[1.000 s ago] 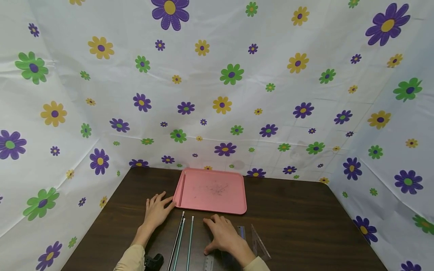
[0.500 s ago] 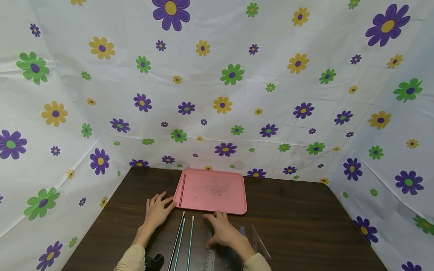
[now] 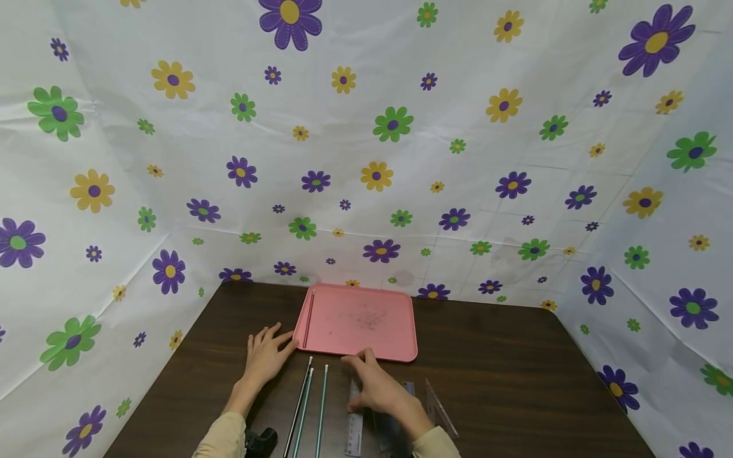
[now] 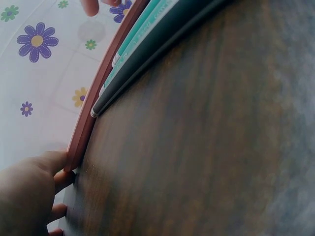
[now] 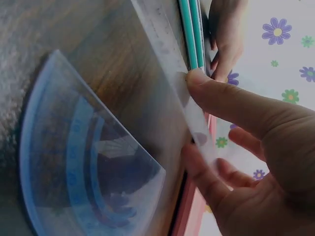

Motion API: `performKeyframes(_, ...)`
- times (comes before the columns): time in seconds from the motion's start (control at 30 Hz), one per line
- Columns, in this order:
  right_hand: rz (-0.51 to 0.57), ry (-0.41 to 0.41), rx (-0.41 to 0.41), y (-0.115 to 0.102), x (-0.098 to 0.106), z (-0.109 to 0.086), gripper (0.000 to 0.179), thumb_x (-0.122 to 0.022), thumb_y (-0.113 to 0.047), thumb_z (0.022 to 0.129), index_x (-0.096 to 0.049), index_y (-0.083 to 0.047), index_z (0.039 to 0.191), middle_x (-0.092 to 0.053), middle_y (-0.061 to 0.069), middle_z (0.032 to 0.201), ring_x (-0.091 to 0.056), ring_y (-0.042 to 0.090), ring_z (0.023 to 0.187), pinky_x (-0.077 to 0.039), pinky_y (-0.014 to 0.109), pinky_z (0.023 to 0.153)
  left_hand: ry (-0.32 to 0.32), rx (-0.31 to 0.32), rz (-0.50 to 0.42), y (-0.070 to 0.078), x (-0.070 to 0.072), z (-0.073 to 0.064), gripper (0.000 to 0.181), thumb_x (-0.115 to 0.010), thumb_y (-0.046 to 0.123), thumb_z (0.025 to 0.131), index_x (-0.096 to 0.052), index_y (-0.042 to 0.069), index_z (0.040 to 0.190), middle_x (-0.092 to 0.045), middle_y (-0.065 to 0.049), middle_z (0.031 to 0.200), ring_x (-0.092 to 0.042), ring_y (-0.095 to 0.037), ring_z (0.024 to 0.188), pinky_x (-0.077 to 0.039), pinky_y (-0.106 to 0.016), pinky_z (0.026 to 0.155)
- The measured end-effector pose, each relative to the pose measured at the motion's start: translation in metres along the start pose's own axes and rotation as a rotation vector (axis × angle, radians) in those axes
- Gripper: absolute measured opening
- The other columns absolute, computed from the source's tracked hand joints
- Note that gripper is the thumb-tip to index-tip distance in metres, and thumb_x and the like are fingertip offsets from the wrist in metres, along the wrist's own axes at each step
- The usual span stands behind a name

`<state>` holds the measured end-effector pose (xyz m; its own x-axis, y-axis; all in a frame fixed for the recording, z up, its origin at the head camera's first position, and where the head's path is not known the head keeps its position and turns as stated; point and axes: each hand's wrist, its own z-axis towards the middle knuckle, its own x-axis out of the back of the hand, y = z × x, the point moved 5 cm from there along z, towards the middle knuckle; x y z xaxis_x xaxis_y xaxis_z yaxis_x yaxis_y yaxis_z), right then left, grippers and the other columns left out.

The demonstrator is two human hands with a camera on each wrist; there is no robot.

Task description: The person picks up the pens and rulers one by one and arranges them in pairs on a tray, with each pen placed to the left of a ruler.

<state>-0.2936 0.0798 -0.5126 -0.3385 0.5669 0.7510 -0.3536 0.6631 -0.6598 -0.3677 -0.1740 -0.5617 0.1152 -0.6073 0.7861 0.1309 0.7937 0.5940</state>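
Note:
My right hand [image 3: 382, 388] pinches a clear ruler [image 3: 354, 436] near its far end. In the right wrist view the thumb lies on the ruler's face, with fingers at its other side, and that end is raised. A blue-tinted clear protractor [image 5: 78, 162] lies beside it. My left hand [image 3: 265, 356] rests spread at the front left corner of the pink tray [image 3: 395, 318], its thumb touching the rim. Between the hands lie a black pencil [image 3: 298, 407] and two teal pencils [image 3: 322, 410] [image 3: 303, 407], side by side. One dark pencil [image 3: 308, 321] lies along the tray's left side.
A clear set square [image 3: 439, 413] lies right of my right wrist. A black object [image 3: 261, 442] sits beside the left sleeve. The dark wooden table [image 3: 515, 369] ends at a flower-patterned sheet [image 3: 343, 140] at the back.
My right hand has moved slightly forward toward the tray, and the ruler now shows under its fingers with its end lifted. The left hand has stayed at the tray corner.

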Motion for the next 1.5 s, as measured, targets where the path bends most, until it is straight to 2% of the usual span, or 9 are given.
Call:
performKeyframes(0.17,0.149,0.017,0.008,0.002,-0.001,0.003,0.090,-0.086,0.005,0.069,-0.044,-0.013,0.147,-0.037,0.010,0.133,-0.053,0.012,0.076,-0.048,0.019,0.060,-0.002,0.000,-0.002,0.000,0.000,0.001,0.050,-0.056,0.046,0.099,-0.063,0.013,0.135,-0.038,-0.023,0.156,-0.022,-0.049,0.146,0.001,-0.069,0.117)
performKeyframes(0.27,0.208,0.041,0.016,0.002,0.000,0.004,0.089,-0.083,0.009,0.070,-0.043,-0.008,0.148,-0.040,0.012,0.132,-0.056,0.011,0.076,-0.049,0.018,0.061,0.001,0.000,-0.003,0.000,0.000,0.001,0.049,-0.056,0.045,0.099,-0.063,0.013,0.135,-0.038,-0.024,0.155,-0.022,-0.049,0.146,0.001,-0.069,0.117)
performKeyframes(0.47,0.273,0.064,0.055,0.003,0.000,0.007,0.076,-0.072,0.016,0.076,-0.045,-0.001,0.145,-0.054,0.013,0.115,-0.064,0.011,0.072,-0.054,0.018,0.062,0.001,-0.001,-0.005,0.001,0.000,0.001,0.049,-0.056,0.045,0.099,-0.064,0.012,0.135,-0.038,-0.024,0.155,-0.022,-0.049,0.146,0.001,-0.070,0.117)
performKeyframes(0.63,0.342,0.083,0.051,0.004,0.000,0.009,0.074,-0.068,0.018,0.080,-0.043,-0.001,0.147,-0.057,0.011,0.110,-0.069,0.016,0.074,-0.055,0.019,0.064,0.006,-0.002,-0.003,0.002,0.001,0.001,0.050,-0.056,0.046,0.099,-0.064,0.013,0.135,-0.038,-0.024,0.155,-0.022,-0.049,0.146,0.001,-0.070,0.117)
performKeyframes(0.77,0.362,0.104,0.057,0.003,0.001,0.008,0.074,-0.067,0.018,0.080,-0.042,0.000,0.147,-0.058,0.012,0.109,-0.069,0.011,0.072,-0.056,0.020,0.065,0.001,0.002,0.000,0.002,0.000,0.002,0.050,-0.056,0.046,0.099,-0.063,0.012,0.135,-0.038,-0.024,0.155,-0.022,-0.049,0.146,0.002,-0.069,0.117)
performKeyframes(0.93,0.385,0.135,0.056,0.004,0.002,0.009,0.073,-0.068,0.020,0.079,-0.044,0.003,0.145,-0.060,0.014,0.107,-0.070,0.012,0.070,-0.057,0.020,0.063,0.000,0.006,0.005,0.001,0.000,0.001,0.050,-0.056,0.046,0.099,-0.063,0.012,0.135,-0.038,-0.024,0.155,-0.023,-0.049,0.145,0.001,-0.069,0.117)
performKeyframes(1.17,0.384,0.178,0.049,0.004,0.003,0.011,0.071,-0.071,0.014,0.080,-0.045,0.002,0.145,-0.061,0.015,0.107,-0.067,0.009,0.066,-0.057,0.022,0.055,0.001,0.005,0.002,0.000,-0.001,0.001,0.050,-0.056,0.046,0.098,-0.064,0.012,0.134,-0.038,-0.023,0.155,-0.023,-0.049,0.145,0.001,-0.069,0.117)
performKeyframes(1.33,0.422,0.193,0.019,0.003,0.003,0.012,0.071,-0.069,0.013,0.082,-0.044,0.000,0.146,-0.061,0.016,0.112,-0.065,0.011,0.064,-0.058,0.030,0.050,0.003,0.005,0.000,0.000,0.000,0.001,0.050,-0.056,0.045,0.098,-0.064,0.012,0.134,-0.038,-0.023,0.155,-0.022,-0.049,0.146,0.001,-0.069,0.117)
performKeyframes(1.5,0.434,0.207,0.004,0.001,0.002,0.013,0.068,-0.067,0.011,0.085,-0.044,-0.004,0.148,-0.060,0.018,0.118,-0.068,0.016,0.069,-0.058,0.031,0.050,-0.003,0.005,0.011,-0.001,-0.001,0.001,0.049,-0.055,0.046,0.099,-0.064,0.014,0.135,-0.038,-0.023,0.155,-0.023,-0.049,0.146,0.000,-0.070,0.116)
